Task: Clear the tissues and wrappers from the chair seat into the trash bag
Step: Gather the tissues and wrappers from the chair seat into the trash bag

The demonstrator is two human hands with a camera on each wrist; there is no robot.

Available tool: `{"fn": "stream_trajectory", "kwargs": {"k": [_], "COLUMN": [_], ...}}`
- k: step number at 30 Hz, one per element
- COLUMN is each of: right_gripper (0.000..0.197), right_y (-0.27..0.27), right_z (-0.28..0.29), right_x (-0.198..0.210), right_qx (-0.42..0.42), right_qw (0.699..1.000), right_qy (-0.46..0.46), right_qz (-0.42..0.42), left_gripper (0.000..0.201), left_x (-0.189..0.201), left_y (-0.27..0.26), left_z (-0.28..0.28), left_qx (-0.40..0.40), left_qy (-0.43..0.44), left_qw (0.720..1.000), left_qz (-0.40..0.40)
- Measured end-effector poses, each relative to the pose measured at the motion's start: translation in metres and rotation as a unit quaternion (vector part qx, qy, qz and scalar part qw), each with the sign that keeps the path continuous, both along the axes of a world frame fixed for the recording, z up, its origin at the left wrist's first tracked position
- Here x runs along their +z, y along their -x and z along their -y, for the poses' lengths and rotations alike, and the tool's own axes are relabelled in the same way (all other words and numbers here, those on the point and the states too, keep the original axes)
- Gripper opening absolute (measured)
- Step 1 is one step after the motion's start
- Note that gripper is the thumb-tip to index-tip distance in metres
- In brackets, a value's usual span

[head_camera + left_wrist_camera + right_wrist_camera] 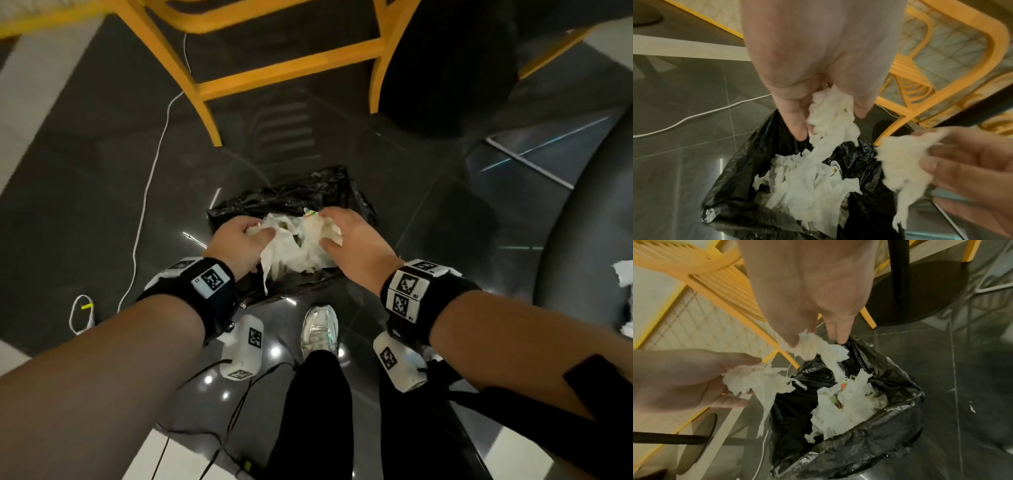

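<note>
Head view: both hands hover directly over the open mouth of the black trash bag (291,195) on the dark tiled floor, just in front of the yellow chair (287,73); the left hand (239,245) pinches one crumpled white tissue clump (830,116) in curled fingers (795,120); the right hand (352,240) likewise grips a second wad (818,347) between thumb and fingertips; both bundles trail long strands straight down toward the tissues and a coloured wrapper (842,386) already lying inside the bag; judged from this, the drop needs only that both grips loosen, neither hand being nearer.
</note>
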State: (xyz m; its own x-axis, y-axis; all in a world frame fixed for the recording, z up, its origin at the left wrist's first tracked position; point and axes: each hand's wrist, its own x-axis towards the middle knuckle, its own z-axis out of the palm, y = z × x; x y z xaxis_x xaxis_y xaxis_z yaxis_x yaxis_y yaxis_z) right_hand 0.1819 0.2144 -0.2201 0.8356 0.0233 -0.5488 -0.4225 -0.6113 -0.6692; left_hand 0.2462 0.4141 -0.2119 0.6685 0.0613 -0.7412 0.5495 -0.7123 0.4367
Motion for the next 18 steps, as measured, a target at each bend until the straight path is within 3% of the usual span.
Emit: {"fn": "stream_trajectory", "kwargs": {"k": [2, 4, 8, 11, 15, 18], "right_gripper": [0.059, 0.063, 0.054, 0.047, 0.034, 0.025], "right_y": [0.008, 0.015, 0.031, 0.045, 0.073, 0.103], "right_z": [0.000, 0.005, 0.038, 0.081, 0.154, 0.216], "right_x": [-0.012, -0.018, -0.012, 0.003, 0.037, 0.074], "right_qx": [0.016, -0.011, -0.088, -0.134, -0.210, -0.278], "right_qw": [1.000, 0.999, 0.994, 0.990, 0.976, 0.949], "right_qy": [0.001, 0.002, 0.013, 0.021, 0.050, 0.082], "right_qz": [-0.024, -0.039, -0.063, -0.043, 0.034, 0.122], "left_gripper": [0.049, 0.056, 0.036, 0.023, 0.022, 0.022], "left_x": [-0.004, -0.002, 0.007, 0.013, 0.029, 0.054], "left_y": [0.000, 0.002, 0.004, 0.005, 0.007, 0.017], "left_z": [0.002, 0.002, 0.009, 0.030, 0.104, 0.191], "left_qx": [-0.027, -0.039, -0.016, -0.050, -0.160, -0.227], "left_qy": [0.007, 0.009, 0.014, 0.001, 0.019, 0.099], "left_qw": [0.999, 0.999, 1.000, 0.999, 0.987, 0.967], "left_qz": [-0.016, -0.022, -0.004, 0.006, 0.027, 0.057]}}
